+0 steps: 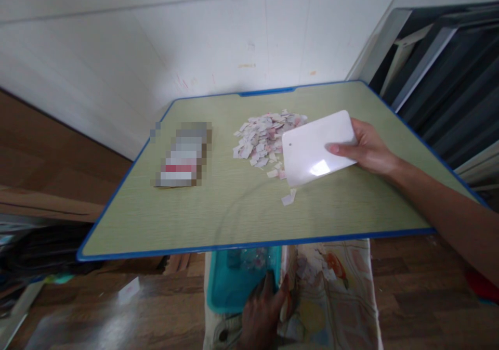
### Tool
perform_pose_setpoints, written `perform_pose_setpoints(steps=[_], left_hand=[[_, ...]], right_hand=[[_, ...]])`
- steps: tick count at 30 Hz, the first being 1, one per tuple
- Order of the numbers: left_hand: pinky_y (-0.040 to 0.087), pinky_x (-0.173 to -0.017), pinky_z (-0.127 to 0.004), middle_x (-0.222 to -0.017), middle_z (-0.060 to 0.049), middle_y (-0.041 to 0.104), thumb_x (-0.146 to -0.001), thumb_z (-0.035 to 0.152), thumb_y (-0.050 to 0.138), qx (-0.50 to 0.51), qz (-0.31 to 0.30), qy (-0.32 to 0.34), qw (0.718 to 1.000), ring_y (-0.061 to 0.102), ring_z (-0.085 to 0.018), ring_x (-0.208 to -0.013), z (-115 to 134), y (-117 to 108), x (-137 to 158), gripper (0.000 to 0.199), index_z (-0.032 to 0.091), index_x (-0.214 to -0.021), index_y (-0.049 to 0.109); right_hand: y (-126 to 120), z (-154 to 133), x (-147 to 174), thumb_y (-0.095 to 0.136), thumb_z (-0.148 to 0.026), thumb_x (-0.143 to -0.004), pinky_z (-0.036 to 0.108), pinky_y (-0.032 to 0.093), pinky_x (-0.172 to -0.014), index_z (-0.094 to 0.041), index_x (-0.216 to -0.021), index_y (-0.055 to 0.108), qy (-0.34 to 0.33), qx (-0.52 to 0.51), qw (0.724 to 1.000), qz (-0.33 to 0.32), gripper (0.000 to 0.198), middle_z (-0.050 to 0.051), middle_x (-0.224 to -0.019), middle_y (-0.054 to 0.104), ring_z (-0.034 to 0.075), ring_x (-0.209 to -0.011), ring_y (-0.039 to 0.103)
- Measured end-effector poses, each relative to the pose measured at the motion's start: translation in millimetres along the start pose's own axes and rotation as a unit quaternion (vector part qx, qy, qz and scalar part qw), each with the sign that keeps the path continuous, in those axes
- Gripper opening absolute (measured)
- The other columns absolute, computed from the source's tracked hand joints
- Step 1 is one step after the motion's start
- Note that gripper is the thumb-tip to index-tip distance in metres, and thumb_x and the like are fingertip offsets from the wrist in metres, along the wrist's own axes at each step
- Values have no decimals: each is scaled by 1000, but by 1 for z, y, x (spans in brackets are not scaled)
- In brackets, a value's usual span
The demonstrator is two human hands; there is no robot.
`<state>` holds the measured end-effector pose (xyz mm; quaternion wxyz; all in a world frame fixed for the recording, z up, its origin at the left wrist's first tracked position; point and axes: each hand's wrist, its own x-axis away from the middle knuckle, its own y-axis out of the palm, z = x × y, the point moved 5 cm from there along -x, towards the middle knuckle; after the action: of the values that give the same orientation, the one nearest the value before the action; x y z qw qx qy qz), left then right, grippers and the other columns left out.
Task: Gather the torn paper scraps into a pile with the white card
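My right hand (pixel 370 147) grips one end of a flat white plastic board (pixel 317 150) with rounded corners and a small hole, thumb on top. The board is tilted above the table, beside a heap of small torn paper pieces (pixel 263 137) and partly in front of it. A few loose scraps (pixel 288 198) lie nearer the front. Below the table edge, my left hand (pixel 263 308) is closed on a fold of the patterned cloth (pixel 331 313), against the right side of a teal tray (pixel 230 290). Its fingertips are dim and partly hidden.
The green folding table (pixel 175 225) has a blue rim and stands against a white wall (pixel 218 43). A pixelated flat item (pixel 181 157) lies on its left side. Cardboard (pixel 58 157) stands at left, dark panels (pixel 444 69) at right. Paper (pixel 128 289) lies on the wooden floor.
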<state>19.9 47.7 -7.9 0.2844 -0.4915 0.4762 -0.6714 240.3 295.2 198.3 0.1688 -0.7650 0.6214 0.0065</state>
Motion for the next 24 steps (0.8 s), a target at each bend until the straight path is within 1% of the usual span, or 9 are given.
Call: perform_pose_setpoints(steps=[3, 6, 9, 11, 13, 15, 19, 22, 24], left_hand=[[45, -72, -36, -120, -13, 40, -64, 16, 52, 0, 0, 2, 1000, 48, -23, -97, 0, -1, 0, 85, 34, -124, -6], [45, -72, -36, -120, -13, 40, -60, 19, 58, 2, -1, -1, 1000, 49, -24, -95, 0, -1, 1, 88, 35, -124, -1], [45, -73, -39, -123, -15, 36, -38, 38, 73, 41, -22, -1, 999, 47, -29, -97, 1, 4, 1, 112, 32, -125, 2], [44, -74, -42, -125, -16, 33, -23, 47, 73, 59, -23, -7, 998, 45, -32, -99, 0, 8, 1, 126, 32, -125, 2], [44, -73, -42, -124, -17, 34, -27, 45, 74, 51, -5, -7, 999, 46, -32, -98, 0, 10, 1, 124, 32, -125, 0], [45, -72, -40, -121, -17, 37, -43, 35, 71, 31, 19, 1, 999, 47, -29, -96, 0, 10, 2, 110, 32, -125, -4], [45, -70, -36, -118, -14, 41, -62, 22, 57, 18, 37, 5, 999, 49, -25, -94, 0, 5, 3, 89, 33, -124, -5], [45, -71, -35, -121, -13, 38, -61, 23, 57, 22, 9, 0, 1000, 48, -23, -96, 1, 0, 2, 88, 34, -124, -2], [44, -73, -37, -123, -15, 35, -51, 33, 66, 34, -27, 2, 999, 47, -26, -98, 2, -2, 0, 98, 33, -125, 1]], right_hand=[[5, 0, 2, 68, -32, -54, 20, 43, -45, -20, -82, 59, 27, 19, 999, -43, 32, -1, -72, 59, 11, -56, 54], [5, 0, 2, 68, -31, -52, 20, 42, -43, -20, -81, 59, 33, 1, 999, -32, 32, -1, -70, 60, 11, -54, 53], [4, -1, 2, 68, -29, -53, 20, 42, -44, -21, -83, 59, 29, -14, 999, -18, 33, -1, -73, 60, 11, -56, 53], [7, 0, 3, 68, -27, -53, 20, 42, -44, -20, -83, 59, 39, -15, 998, -46, 33, -1, -73, 61, 11, -55, 53], [9, 1, 4, 68, -26, -52, 19, 41, -44, -19, -82, 60, 55, -14, 995, -86, 32, -1, -71, 61, 11, -54, 53], [8, 1, 4, 69, -25, -52, 19, 41, -44, -19, -81, 60, 61, -17, 993, -96, 30, -1, -70, 60, 11, -53, 52], [-7, 1, 1, 68, -23, -56, 19, 39, -44, -19, -82, 58, 40, -30, 999, -12, 28, -1, -70, 59, 10, -53, 51], [-14, 2, -1, 69, -23, -54, 19, 37, -44, -18, -80, 57, 28, -18, 999, 31, 28, -1, -70, 59, 9, -52, 49], [-12, 4, -2, 69, -24, -54, 19, 38, -44, -18, -79, 58, 39, -10, 999, 14, 28, 0, -70, 59, 9, -52, 49]])
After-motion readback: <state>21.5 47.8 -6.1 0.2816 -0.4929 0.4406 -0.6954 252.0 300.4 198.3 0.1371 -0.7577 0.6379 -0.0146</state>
